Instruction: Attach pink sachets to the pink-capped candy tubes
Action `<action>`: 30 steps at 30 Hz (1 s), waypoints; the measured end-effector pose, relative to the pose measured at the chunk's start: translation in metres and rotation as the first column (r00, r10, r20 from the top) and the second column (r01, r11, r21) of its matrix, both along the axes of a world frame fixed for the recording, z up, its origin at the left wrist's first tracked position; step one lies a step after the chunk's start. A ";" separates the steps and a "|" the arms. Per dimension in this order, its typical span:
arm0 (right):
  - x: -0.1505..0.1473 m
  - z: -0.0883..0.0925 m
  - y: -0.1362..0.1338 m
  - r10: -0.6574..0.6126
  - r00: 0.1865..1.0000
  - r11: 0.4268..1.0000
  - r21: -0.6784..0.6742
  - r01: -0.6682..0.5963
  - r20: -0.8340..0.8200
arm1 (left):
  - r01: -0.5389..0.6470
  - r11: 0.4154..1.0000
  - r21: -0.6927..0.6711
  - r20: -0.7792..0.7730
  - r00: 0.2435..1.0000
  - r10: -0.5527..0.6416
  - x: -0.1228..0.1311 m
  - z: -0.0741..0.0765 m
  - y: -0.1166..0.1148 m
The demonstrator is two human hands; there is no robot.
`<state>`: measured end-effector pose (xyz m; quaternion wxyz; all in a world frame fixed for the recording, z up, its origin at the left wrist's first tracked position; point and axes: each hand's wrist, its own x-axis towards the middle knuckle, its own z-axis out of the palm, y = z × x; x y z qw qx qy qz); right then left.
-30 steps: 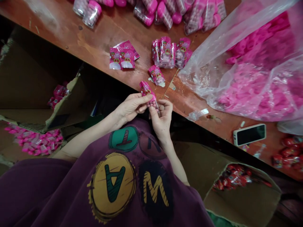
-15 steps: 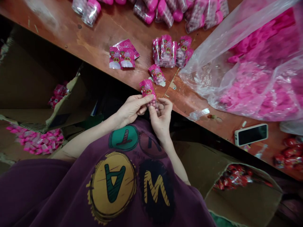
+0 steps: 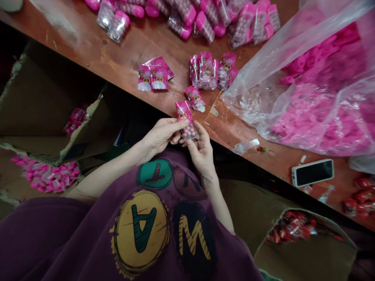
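My left hand [image 3: 163,133] and my right hand [image 3: 199,147] together pinch a small pink candy packet [image 3: 185,119] just below the edge of the wooden table [image 3: 123,54]. The packet stands upright, with pink balls showing through its clear lower part. My left thumb and fingers grip its left side; my right fingers close on its bottom. Another single packet [image 3: 194,97] lies on the table just above it. A bunch of filled packets [image 3: 211,69] and flat empty pink sleeves [image 3: 154,75] lie farther up.
A big clear plastic bag of pink parts [image 3: 310,89] fills the right of the table. Capped tubes of candy [image 3: 205,15] lie along the far edge. A phone [image 3: 313,172] rests at the right. Cardboard boxes hold pink packets [image 3: 47,177] on the left and red packets [image 3: 293,226] on the right.
The packet has been turned more upright between my hands and my right fingers have shifted down to its bottom. The camera view tilted slightly down.
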<state>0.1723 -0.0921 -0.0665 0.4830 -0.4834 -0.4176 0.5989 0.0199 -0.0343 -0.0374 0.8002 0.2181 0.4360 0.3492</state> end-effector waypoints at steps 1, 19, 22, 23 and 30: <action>0.000 0.000 0.000 -0.002 1.000 1.000 0.002 0.002 0.011 | 0.005 1.000 -0.006 -0.011 1.000 -0.005 -0.001 0.001 0.000; -0.010 -0.010 0.003 0.003 0.985 0.986 -0.165 -0.033 -0.174 | -0.104 0.990 0.093 -0.086 0.990 0.112 -0.003 -0.003 0.001; -0.017 -0.009 0.002 -0.031 0.976 0.986 -0.166 -0.006 -0.216 | -0.139 0.989 0.042 -0.061 0.988 0.141 0.000 -0.002 -0.005; -0.019 -0.009 0.002 -0.044 0.978 0.988 -0.154 0.013 -0.202 | -0.150 0.989 0.022 -0.051 0.987 0.150 0.002 -0.001 -0.008; -0.030 -0.007 0.003 -0.083 0.993 0.989 -0.126 0.071 -0.089 | -0.329 0.944 -0.041 -0.127 0.938 0.321 0.015 -0.004 -0.014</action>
